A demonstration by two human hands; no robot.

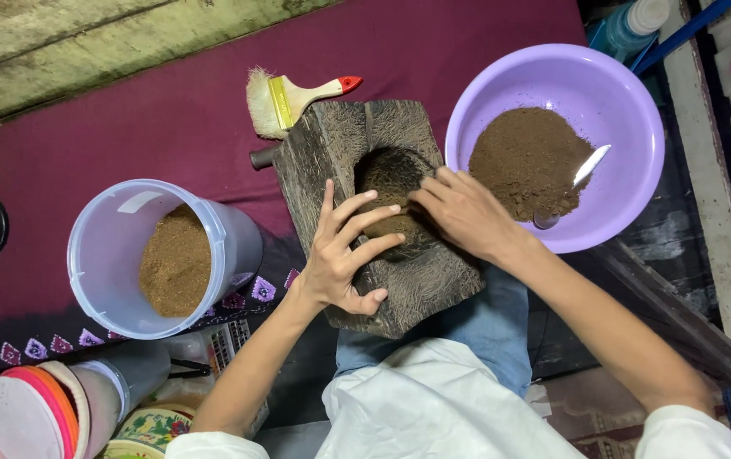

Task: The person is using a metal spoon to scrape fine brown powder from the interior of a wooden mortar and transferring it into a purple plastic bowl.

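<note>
The left hand (344, 255) lies open, fingers spread, on the wooden mould (374, 212) resting on the lap; the right hand (459, 208) presses brown powder into its hollow; beside stands a clear bucket (238, 246) of powder; farther, a purple basin (629, 93) holds powder and a spoon (590, 166).

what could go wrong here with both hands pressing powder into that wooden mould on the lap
1. The wooden mould rests on the person's lap, not on a flat surface, so hard pressing by the left hand and right hand might tip it.
2. The brown powder in the hollow sits near the rim and may spill onto the clothes.
3. The purple bowl hangs over the mat's edge beside the right forearm; a nudge could upset it.
</note>
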